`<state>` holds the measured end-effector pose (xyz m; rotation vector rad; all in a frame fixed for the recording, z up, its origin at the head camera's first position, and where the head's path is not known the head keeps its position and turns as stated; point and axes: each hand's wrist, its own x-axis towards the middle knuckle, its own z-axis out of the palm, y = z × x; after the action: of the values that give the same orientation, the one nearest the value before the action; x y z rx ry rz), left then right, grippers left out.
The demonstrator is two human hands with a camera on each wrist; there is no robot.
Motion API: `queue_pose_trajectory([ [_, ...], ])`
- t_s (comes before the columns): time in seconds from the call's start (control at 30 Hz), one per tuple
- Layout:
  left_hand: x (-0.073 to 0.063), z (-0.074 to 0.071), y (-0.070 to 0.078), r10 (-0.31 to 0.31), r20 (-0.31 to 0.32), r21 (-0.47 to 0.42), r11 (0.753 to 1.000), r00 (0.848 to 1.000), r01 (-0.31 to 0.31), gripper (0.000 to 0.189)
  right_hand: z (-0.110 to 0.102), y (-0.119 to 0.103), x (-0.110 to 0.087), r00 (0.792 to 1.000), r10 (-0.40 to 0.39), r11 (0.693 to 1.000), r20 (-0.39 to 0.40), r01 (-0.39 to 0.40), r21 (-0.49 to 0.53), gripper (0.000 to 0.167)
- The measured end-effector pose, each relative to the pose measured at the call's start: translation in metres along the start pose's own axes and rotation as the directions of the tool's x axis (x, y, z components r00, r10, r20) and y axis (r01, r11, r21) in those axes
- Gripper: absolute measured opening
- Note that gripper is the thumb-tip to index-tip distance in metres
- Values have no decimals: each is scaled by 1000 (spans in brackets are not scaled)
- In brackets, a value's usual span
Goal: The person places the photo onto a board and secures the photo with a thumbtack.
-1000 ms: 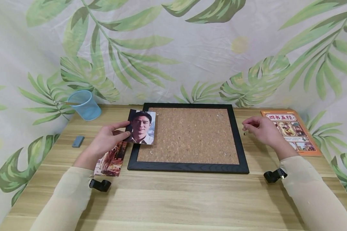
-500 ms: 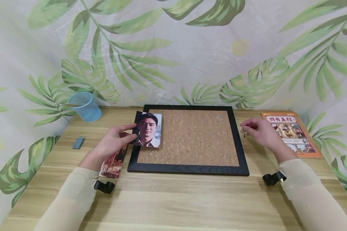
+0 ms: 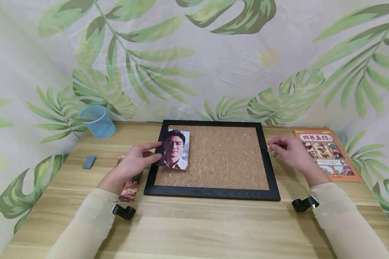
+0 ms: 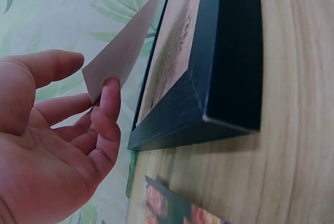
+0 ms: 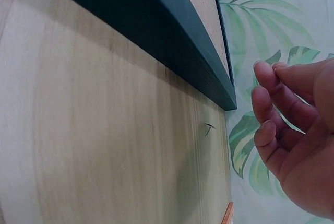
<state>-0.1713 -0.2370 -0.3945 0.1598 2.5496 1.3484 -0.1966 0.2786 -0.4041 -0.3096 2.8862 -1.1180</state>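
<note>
A portrait photo (image 3: 175,149) is pinched at its left edge by my left hand (image 3: 141,160). The photo overlaps the left side of the black-framed corkboard (image 3: 214,158). In the left wrist view, the photo's pale back (image 4: 122,51) is tilted and stands off the board. Beside the board's right edge, my right hand (image 3: 291,153) has thumb and index fingertips together; I cannot tell whether something small is between them. On the table below that hand lies a thumbtack (image 5: 210,128), seen in the right wrist view.
A second photo (image 3: 129,189) lies partly under my left forearm. A blue mesh pen cup (image 3: 100,124) with a thin stick leans at the back left, with a grey-blue eraser-like block (image 3: 89,162) in front. An orange illustrated book (image 3: 337,158) lies at the right.
My left hand has carried the portrait photo to the right, further over the corkboard. My right hand has shifted slightly left toward the frame. The head view has tilted up a little.
</note>
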Motion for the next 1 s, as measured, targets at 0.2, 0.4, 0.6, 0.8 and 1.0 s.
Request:
queue_pose_trajectory([
  [0.2,3,6,-2,32,10,-15,999,999,-32,57,2,-3,0,1000,-9,1000,-9,9,11,22],
  [0.4,5,11,-4,43,29,-28,999,999,-42,59,3,-8,1,1000,-11,1000,-11,11,13,23],
  [0.6,8,18,1,56,41,-21,998,998,-55,61,2,-11,1,1000,5,1000,21,-6,19,26],
  [0.8,9,24,6,55,52,-46,998,997,-53,62,3,-14,4,999,5,999,37,-6,35,27],
  [1.0,10,28,6,24,68,-33,999,997,-22,63,11,-18,9,998,-2,998,65,-2,58,26],
])
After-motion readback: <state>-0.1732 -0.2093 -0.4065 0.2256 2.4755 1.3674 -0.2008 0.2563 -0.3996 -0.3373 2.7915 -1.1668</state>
